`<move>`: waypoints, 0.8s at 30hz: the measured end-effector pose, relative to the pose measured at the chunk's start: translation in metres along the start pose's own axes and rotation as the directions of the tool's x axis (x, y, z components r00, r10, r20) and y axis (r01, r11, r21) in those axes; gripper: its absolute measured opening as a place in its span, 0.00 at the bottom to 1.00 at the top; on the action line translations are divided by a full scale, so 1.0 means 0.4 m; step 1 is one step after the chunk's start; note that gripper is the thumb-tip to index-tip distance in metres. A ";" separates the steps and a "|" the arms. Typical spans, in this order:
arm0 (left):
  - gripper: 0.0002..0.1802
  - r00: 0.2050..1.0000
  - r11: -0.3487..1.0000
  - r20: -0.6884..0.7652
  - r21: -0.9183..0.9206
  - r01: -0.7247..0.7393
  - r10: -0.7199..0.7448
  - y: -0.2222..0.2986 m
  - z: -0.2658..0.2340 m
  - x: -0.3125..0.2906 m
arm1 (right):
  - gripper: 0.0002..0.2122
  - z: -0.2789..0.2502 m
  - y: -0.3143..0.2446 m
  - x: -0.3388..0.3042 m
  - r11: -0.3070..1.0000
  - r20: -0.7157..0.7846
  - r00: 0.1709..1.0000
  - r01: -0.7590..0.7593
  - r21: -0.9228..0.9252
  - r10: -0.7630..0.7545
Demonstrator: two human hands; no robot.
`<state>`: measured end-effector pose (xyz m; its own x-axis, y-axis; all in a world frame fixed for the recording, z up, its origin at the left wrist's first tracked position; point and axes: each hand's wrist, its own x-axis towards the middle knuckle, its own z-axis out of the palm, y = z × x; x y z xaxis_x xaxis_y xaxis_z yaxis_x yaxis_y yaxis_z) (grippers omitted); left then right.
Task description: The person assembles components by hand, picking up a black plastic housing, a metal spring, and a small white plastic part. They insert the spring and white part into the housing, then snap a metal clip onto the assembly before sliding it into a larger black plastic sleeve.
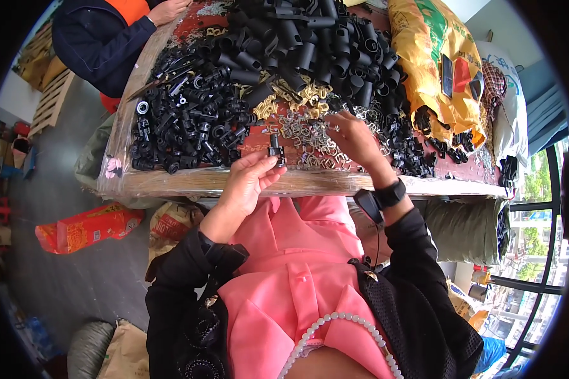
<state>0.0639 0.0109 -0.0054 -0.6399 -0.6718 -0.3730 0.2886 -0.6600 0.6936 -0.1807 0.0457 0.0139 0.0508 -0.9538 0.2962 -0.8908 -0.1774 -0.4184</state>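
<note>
Pinching a small black plastic fitting [274, 153] between thumb and fingertips, the left hand [250, 180] holds it just above the near edge of the table [189, 183]. Grip is closed on the part; the piece stands roughly upright at the fingertips.

Right hand [354, 139], beyond and to the right of that grip, is curled knuckles-up over a scatter of bent metal clips [310, 136]. Fingertips press together on what looks like one clip, but the clip itself is too small to confirm.

Pose: left wrist is bent back, palm turned toward the table, forearm rising from the lower edge in a black sleeve. Right forearm crosses in from the right, a black wristband [389, 192] at the wrist, fingers pointing left toward the held fitting.

Around the grip: loose black fittings [189, 126] heaped to its left, black plastic tubes [310, 44] piled farther beyond, a yellow sack [430, 63] well to the right. Another person's hand [167, 9] rests at the far left corner.

Risks, as judged:
- The fitting is held only at the fingertips and close to the table edge; a slip would likely drop it to the floor.
- Clips lie tangled, so lifting one may drag neighbours along.
- Springy clip could flick out of a light pinch.
</note>
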 end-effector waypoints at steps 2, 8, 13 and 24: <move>0.09 1.000 1.000 -0.011 0.006 -0.002 0.002 -0.005 0.004 -0.001 | 0.08 0.047 0.013 0.051 0.992 -0.083 0.991 -0.112 -0.057 0.107; 0.09 1.000 1.000 -0.001 -0.028 -0.001 0.001 -0.003 -0.013 0.005 | 0.08 0.109 0.046 0.075 0.979 0.006 0.979 -0.205 -0.015 0.205; 0.08 1.000 0.999 0.005 -0.043 0.012 -0.012 -0.011 -0.008 0.008 | 0.05 0.090 0.023 0.027 0.540 0.063 0.954 -0.220 0.813 0.293; 0.08 0.999 1.000 0.047 0.010 0.027 -0.027 -0.022 0.031 0.005 | 0.05 0.067 -0.076 -0.048 -0.004 0.258 0.897 -0.274 0.962 0.358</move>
<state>0.0512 0.0197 -0.0046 -0.6799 -0.6374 -0.3625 0.2642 -0.6741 0.6897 -0.1424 0.0627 -0.0023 -0.1571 -0.9820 -0.1053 0.4241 0.0292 -0.9052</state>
